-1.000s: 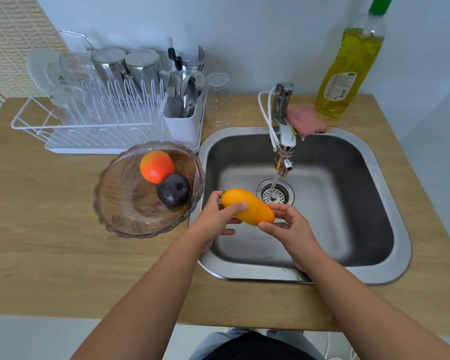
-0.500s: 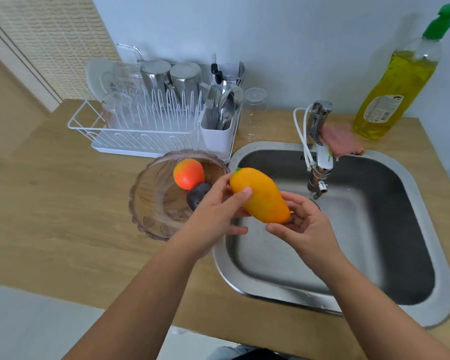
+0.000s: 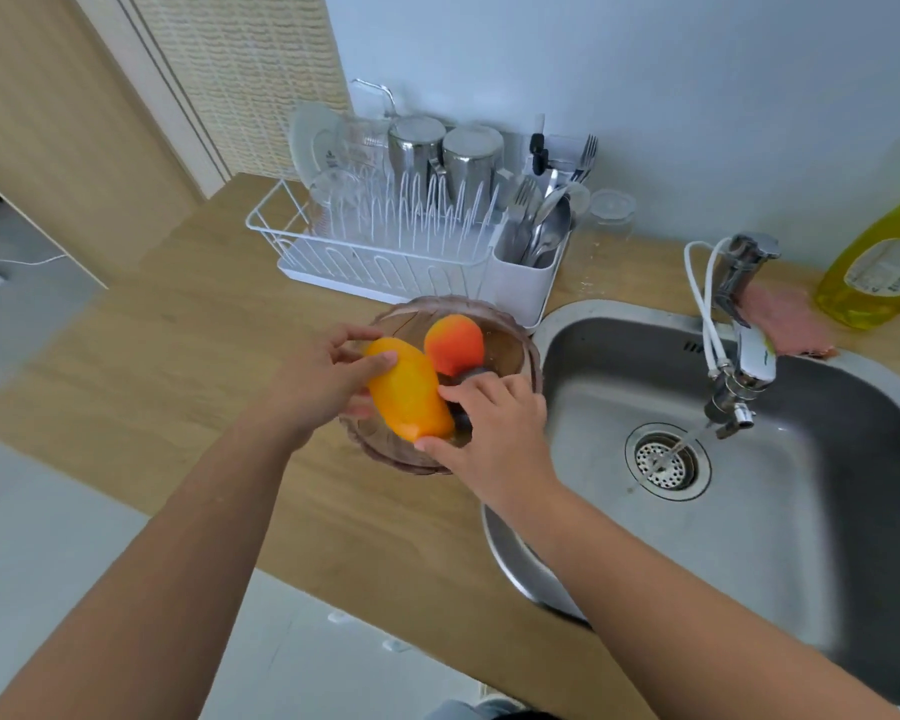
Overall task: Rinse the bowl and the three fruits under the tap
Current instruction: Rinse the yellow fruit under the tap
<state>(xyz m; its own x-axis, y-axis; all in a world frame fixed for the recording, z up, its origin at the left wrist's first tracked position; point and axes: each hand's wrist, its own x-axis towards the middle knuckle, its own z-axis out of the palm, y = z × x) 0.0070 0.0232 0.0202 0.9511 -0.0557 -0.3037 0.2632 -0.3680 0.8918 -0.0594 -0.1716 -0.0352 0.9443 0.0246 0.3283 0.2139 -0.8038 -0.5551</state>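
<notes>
A yellow-orange mango (image 3: 409, 392) is held over the brownish glass bowl (image 3: 521, 339) on the wooden counter, left of the sink. My left hand (image 3: 323, 384) grips its upper end and my right hand (image 3: 494, 423) holds its lower end. Inside the bowl lies a red-orange peach-like fruit (image 3: 454, 343). A dark plum (image 3: 470, 376) shows only as a sliver behind my right hand. The tap (image 3: 739, 356) runs a thin stream of water toward the drain (image 3: 666, 462) of the steel sink (image 3: 567, 335).
A white dish rack (image 3: 385, 252) with cups, plates and a cutlery holder (image 3: 528, 283) stands behind the bowl. A clear glass (image 3: 611, 210) stands by the wall. A yellow dish-soap bottle (image 3: 884, 272) and a pink cloth (image 3: 785, 324) sit behind the tap.
Both hands have carried the mango left, from under the tap over the sink to above the bowl. The view has swung left; water still runs.
</notes>
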